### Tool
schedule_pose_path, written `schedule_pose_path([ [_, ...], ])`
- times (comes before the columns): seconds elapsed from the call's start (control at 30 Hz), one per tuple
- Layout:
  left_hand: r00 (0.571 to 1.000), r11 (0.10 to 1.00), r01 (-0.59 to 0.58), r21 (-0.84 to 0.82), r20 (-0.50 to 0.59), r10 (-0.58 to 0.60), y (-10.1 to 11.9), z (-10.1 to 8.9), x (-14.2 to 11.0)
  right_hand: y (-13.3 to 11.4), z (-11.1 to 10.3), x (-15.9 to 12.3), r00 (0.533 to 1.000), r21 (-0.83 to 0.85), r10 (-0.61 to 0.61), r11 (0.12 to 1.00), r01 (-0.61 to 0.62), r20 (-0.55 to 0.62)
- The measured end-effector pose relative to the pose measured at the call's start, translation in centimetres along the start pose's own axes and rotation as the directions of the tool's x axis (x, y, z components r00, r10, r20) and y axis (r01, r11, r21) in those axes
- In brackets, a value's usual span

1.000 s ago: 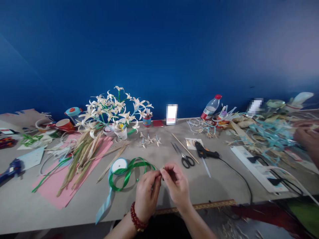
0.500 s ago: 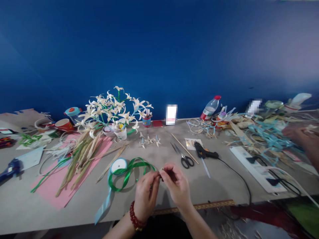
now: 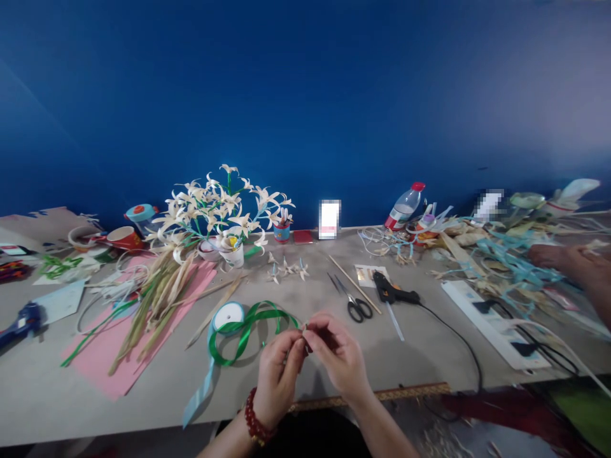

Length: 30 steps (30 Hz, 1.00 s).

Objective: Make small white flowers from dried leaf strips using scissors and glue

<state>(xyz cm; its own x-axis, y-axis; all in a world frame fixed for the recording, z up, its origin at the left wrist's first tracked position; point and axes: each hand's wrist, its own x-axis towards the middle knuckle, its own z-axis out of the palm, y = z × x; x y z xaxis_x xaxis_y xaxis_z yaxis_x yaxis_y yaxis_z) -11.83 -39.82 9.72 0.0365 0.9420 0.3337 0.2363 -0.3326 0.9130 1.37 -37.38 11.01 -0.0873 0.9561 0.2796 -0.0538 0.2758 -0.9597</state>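
A blue wall point(image 3: 305, 108) fills the upper half of the frame, above a cluttered grey table point(image 3: 415, 366). At centre left stands a large arrangement of cream flowers point(image 3: 242, 224). At bottom centre are the person's two hands: the left hand point(image 3: 277, 371), with a red bead bracelet point(image 3: 255, 420) at its wrist, and the right hand point(image 3: 342, 358). Another person's hand point(image 3: 551, 257) appears at the right edge. A loose green ribbon point(image 3: 242, 343) curls just left of the hands; a black glue gun point(image 3: 395, 292) and scissors point(image 3: 352, 301) lie beyond them, right of centre. Smallest is a tiny pale piece point(image 3: 305, 327), just below the frame's centre, pinched between both hands' fingertips; its exact form is hidden. The step looks like close fingertip work on it, and the next move seems to call for a light, steady pinch from both hands.
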Motion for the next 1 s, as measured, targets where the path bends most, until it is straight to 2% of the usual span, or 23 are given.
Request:
schedule_pose_path([
  [0.67,1.000,1.000,0.001,0.020,-0.024,-0.001,0.01,-0.04,0.00,0.09,-0.05,0.01,0.999,0.033,0.037,0.999,-0.038,0.021],
  [1.0,0.999,0.997,0.049,-0.068,-0.002,-0.049,0.22,0.12,0.01,-0.08,-0.15,0.07,0.998,0.058,0.060,0.996,-0.061,0.018],
])
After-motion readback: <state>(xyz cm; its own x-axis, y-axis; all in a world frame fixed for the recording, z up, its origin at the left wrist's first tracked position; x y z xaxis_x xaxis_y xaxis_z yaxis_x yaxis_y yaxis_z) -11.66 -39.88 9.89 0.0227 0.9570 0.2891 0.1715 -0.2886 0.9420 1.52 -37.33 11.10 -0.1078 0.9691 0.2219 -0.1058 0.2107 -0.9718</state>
